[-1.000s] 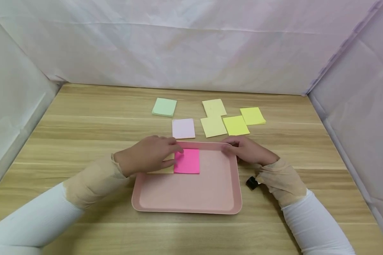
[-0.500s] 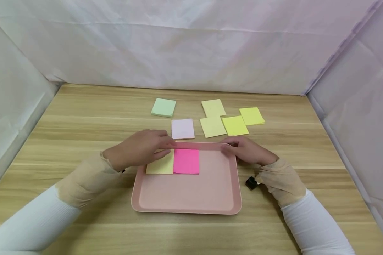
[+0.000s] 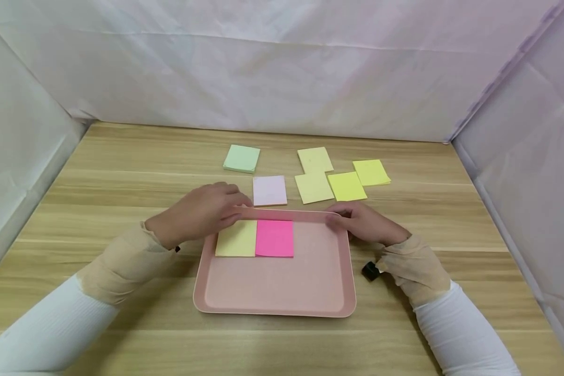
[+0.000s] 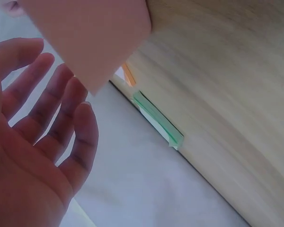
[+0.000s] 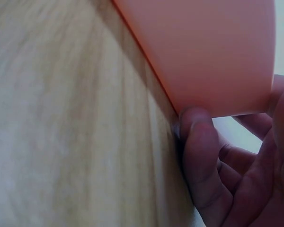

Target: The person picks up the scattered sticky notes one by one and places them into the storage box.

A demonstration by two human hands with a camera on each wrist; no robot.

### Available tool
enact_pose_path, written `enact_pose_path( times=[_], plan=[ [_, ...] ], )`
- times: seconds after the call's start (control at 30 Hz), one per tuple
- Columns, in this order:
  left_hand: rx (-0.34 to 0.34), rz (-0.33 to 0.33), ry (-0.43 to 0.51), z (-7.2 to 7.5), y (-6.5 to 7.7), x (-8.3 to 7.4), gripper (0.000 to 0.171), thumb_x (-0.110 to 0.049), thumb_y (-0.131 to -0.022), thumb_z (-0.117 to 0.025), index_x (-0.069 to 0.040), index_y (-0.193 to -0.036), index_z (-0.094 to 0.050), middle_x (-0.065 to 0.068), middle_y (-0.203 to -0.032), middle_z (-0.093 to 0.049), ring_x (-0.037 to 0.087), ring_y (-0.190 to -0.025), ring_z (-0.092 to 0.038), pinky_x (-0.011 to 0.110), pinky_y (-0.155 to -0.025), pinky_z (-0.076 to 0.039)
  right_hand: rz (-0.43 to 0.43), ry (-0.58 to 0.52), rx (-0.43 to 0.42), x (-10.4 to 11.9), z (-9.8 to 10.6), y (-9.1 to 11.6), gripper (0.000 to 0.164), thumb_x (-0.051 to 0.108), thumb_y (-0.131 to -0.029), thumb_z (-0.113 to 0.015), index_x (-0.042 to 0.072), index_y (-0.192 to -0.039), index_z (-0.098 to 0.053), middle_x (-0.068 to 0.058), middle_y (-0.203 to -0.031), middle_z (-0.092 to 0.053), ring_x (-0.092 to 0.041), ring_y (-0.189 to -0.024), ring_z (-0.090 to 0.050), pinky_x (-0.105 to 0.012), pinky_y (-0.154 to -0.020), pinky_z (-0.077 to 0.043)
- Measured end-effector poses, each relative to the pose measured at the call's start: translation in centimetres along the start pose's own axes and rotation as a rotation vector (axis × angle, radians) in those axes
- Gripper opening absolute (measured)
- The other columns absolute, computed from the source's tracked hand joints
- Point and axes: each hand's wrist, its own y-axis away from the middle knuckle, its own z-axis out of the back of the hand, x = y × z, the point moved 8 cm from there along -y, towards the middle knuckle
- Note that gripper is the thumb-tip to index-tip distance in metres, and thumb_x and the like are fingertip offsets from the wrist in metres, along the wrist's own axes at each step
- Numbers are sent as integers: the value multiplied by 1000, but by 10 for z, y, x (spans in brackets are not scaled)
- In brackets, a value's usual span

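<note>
Tabletop [image 3: 272, 344] stretches at 6 o'clock from your pink tray [image 3: 272, 287]; a lilac pad [image 3: 270, 190] lies just past its 12 o'clock rim. Your left hand [image 3: 197, 215], fingers relaxed, is at the 10 o'clock corner, contact unclear; your right hand [image 3: 368, 223] grips the 2 o'clock corner. Inside, 1 pale-yellow pad [image 3: 236, 240] at 10 o'clock meets 1 hot-pink pad [image 3: 274, 238] at 12.

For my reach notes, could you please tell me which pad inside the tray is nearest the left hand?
The pale yellow pad in the tray, by the left hand; the pink pad lies farther right.
</note>
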Motion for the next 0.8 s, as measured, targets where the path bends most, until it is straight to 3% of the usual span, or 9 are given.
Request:
enact_pose_path(
  times=[0.4, 0.63, 0.8],
  plan=[
    [99, 75, 45, -15, -3, 20, 25, -18, -86, -66, -11, -110, -66, 3, -91, -63, 15, -75, -56, 38, -69, -52, -33, -13, 6, 1, 0, 2, 23, 35, -95, -53, 25, -110, -68, -3, -91, -66, -16, -80, -56, -36, -71, -48],
    [147, 104, 58, -28, -5, 29, 4, -16, -87, -62, -15, -89, -66, -1, -76, -58, 14, -67, -49, 33, -62, -47, 22, -33, 31, 32, 2, 7, 22, 17, -97, -51, 8, -110, -67, -15, -91, -65, -22, -79, -55, -35, -67, -48],
    [170, 116, 78, -36, -3, 31, 13, -18, -90, -59, -15, -78, -59, -2, -67, -51, 14, -62, -45, 30, -58, -43, 9, -20, 30, 38, 2, 9, 22, 17, -97, -52, 8, -109, -67, -14, -92, -66, -20, -79, -55, -35, -68, -48]
  ],
)
